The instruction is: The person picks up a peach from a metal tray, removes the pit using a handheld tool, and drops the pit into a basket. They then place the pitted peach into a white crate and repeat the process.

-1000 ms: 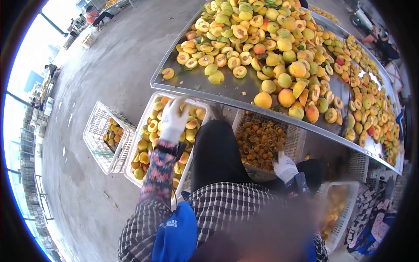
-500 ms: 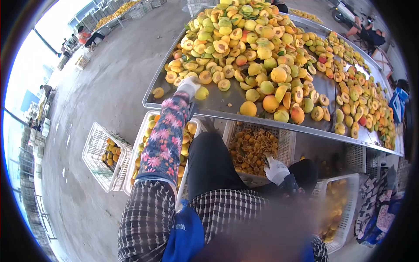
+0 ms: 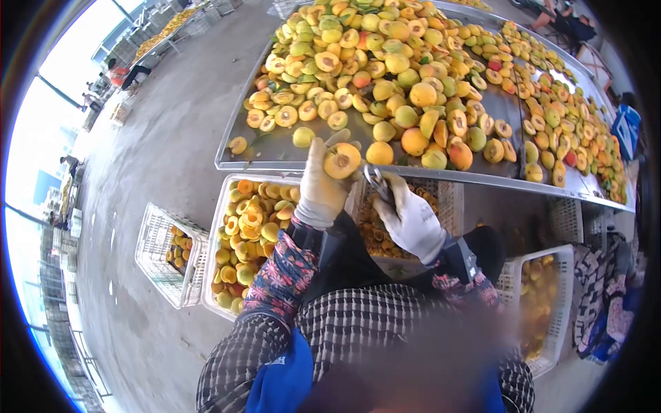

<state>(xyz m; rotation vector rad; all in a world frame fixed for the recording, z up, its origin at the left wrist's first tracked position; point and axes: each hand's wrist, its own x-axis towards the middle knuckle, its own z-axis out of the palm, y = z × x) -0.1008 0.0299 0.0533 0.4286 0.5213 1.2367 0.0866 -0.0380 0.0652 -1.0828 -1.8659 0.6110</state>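
My gloved left hand point(image 3: 323, 189) holds a yellow peach half point(image 3: 342, 160), its cut face with the brown stone turned up. Close to its right, my gloved right hand point(image 3: 415, 226) is wrapped round a metal pitting tool point(image 3: 376, 180) whose curved, loop-like tip points at the fruit without visibly touching it. The handle is mostly hidden in the glove. Both hands are above my lap at the near edge of the metal table point(image 3: 289, 157). Beyond them lies a big heap of halved peaches point(image 3: 372, 76).
Left of my legs stands a white crate point(image 3: 215, 275) full of peach halves, and past it another crate point(image 3: 155, 258) with some fruit. Beneath the table edge, a crate point(image 3: 451, 206) holds scraps. At right is a further filled crate point(image 3: 561, 303). Other people sit in the background.
My left hand has come back from the table with a peach half. My right hand has risen from above the scrap crate, bringing the pitting tool near the fruit.
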